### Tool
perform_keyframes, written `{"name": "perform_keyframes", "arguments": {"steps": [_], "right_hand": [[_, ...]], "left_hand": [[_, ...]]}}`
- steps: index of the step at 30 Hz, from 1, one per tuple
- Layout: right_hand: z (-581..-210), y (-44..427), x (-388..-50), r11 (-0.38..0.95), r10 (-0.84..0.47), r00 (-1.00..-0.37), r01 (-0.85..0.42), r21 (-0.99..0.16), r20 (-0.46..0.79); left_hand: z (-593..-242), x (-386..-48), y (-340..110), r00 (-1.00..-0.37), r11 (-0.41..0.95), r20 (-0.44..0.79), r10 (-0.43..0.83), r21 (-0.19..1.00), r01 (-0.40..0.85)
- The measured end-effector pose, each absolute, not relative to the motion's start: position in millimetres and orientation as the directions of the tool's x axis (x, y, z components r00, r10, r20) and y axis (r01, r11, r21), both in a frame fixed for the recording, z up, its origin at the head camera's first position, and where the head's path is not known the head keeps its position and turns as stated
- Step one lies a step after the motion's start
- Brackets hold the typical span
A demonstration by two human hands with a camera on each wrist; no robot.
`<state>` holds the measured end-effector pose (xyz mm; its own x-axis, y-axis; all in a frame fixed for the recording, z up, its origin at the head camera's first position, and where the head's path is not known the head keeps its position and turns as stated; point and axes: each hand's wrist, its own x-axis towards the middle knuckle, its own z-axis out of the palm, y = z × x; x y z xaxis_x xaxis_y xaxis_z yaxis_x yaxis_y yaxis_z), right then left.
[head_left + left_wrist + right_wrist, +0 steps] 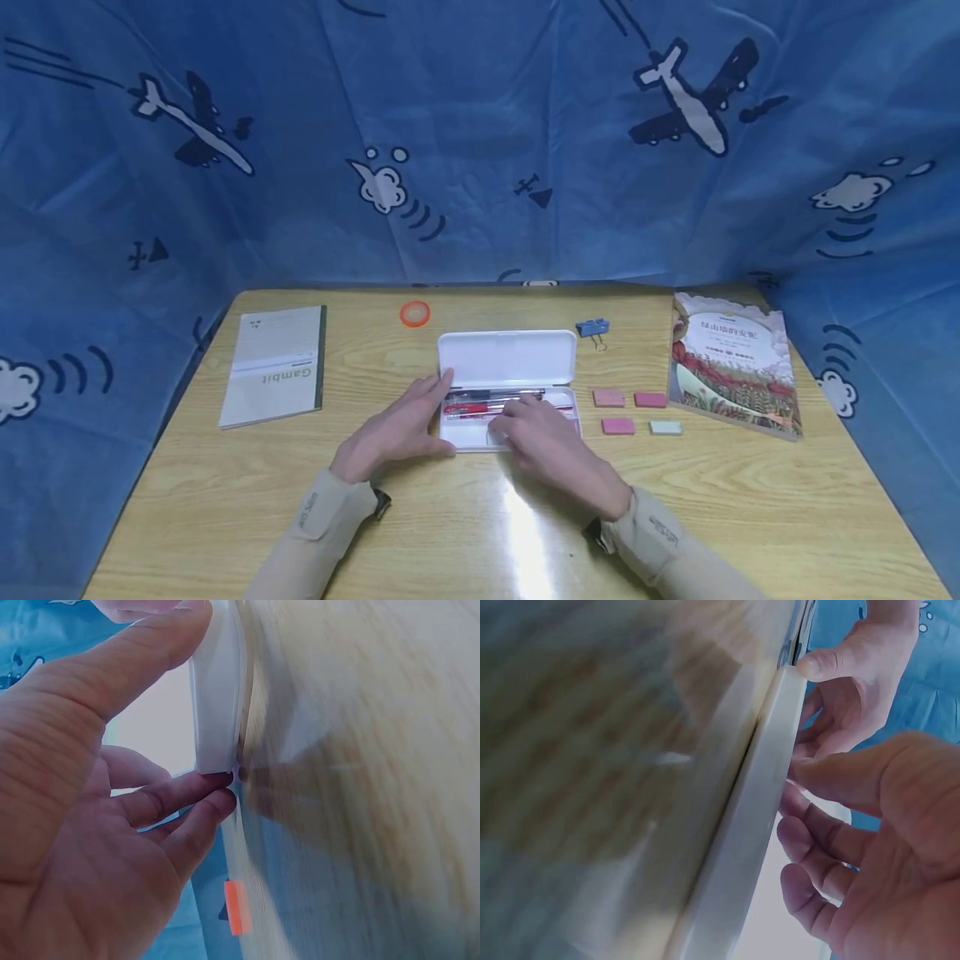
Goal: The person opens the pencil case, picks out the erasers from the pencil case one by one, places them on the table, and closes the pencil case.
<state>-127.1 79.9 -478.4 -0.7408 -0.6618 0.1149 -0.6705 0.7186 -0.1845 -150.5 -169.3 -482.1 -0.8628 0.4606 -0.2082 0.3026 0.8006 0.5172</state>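
Observation:
A white pencil case [507,358] lies on the table with its lid raised. Inside it are a black pen [480,396] and a red pen [467,409], side by side. My left hand [401,425] grips the case's left end, thumb at the front corner and fingers along the end and lid. In the left wrist view, the thumb [154,656] and fingertips [217,796] meet the case's edge. My right hand [551,437] reaches over the front edge into the case, fingers bent. The right wrist view does not show whether its fingertips [795,838] hold anything.
Several erasers, among them a pink one [618,427] and a pale green one [665,427], lie right of the case. Behind are a blue binder clip [592,327] and an orange ring [415,313]. A notebook [273,367] lies left, a picture-covered book [733,362] right.

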Motion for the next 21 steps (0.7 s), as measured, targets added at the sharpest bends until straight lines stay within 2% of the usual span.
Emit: {"name": "perform_keyframes", "arguments": {"steps": [11, 21], "right_hand": [[-471.2, 73.5, -133.0, 0.726, -0.659, -0.741, -0.671, -0.150, 0.127], [-466.7, 76.9, -138.1, 0.777, -0.598, -0.795, -0.606, -0.172, 0.099]], "left_hand": [[-482.3, -151.8, -168.4, -0.864, 0.804, -0.201, 0.462, 0.506, 0.312], [-483.4, -151.1, -169.5, -0.863, 0.804, -0.193, 0.467, 0.500, 0.323]]}}
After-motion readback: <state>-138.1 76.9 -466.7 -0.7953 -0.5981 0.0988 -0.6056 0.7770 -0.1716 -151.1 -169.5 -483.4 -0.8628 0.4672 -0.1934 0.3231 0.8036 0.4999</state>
